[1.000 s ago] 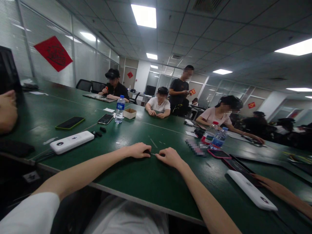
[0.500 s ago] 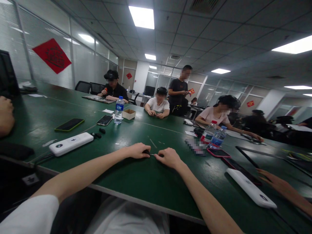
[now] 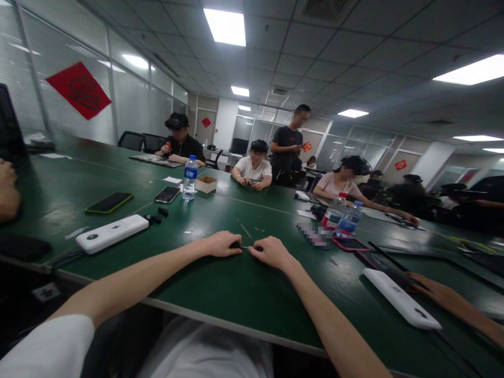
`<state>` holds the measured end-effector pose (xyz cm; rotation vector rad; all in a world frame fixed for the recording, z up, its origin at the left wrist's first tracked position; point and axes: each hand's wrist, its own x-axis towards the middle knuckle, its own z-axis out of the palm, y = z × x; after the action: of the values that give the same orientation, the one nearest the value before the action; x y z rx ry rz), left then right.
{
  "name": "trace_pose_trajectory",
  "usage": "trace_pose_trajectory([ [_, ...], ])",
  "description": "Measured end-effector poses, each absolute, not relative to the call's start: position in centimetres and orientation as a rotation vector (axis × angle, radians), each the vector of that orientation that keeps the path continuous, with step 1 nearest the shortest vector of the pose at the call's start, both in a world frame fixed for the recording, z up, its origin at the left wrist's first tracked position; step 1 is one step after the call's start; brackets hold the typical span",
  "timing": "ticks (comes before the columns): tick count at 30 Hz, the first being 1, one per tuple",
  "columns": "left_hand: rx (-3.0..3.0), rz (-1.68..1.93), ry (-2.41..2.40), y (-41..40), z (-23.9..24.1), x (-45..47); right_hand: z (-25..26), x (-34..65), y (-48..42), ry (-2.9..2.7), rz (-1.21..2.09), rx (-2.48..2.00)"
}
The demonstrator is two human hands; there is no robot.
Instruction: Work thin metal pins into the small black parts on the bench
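Over the green table (image 3: 220, 294), both of my hands meet at a small, thin, pale rod (image 3: 244, 247) with a dark end. My left hand (image 3: 222, 244) is closed around the dark end, most of which is hidden by the fingers. From the other side, my right hand (image 3: 271, 251) pinches the rod's tip between thumb and forefinger. A short bit of it shows in the gap between the hands. It is too small to tell its exact kind.
To the left lie a white power bank (image 3: 112, 234), two phones and a water bottle (image 3: 190, 178) beside a small open box (image 3: 206, 184). On the right are two bottles, phones, another white power bank (image 3: 401, 299) and a co-worker's hand (image 3: 437, 291) on a black frame. Several people sit around.
My hands stay in nearly the same place, still holding the rod. At the right, the black frame by the co-worker's hand has shifted and turned. The whole view has moved slightly.
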<state>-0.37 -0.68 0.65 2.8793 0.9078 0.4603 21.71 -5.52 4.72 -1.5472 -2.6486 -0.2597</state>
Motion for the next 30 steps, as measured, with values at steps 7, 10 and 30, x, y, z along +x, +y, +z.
trace_pose_trajectory([
  [7, 2.895, 0.493, 0.795, -1.0, 0.9, -0.4, 5.0, 21.4, -5.7, -2.677, -0.246, -1.558],
  [10, 2.882, 0.485, 0.763, -1.2, 1.3, -0.4, 4.9, 21.3, -5.8, -2.687, -0.24, -1.552],
  [30, 2.94, 0.282, 0.765, -1.5, 1.8, -0.6, 4.8, 21.3, -5.9, -2.66, -0.232, -1.519],
])
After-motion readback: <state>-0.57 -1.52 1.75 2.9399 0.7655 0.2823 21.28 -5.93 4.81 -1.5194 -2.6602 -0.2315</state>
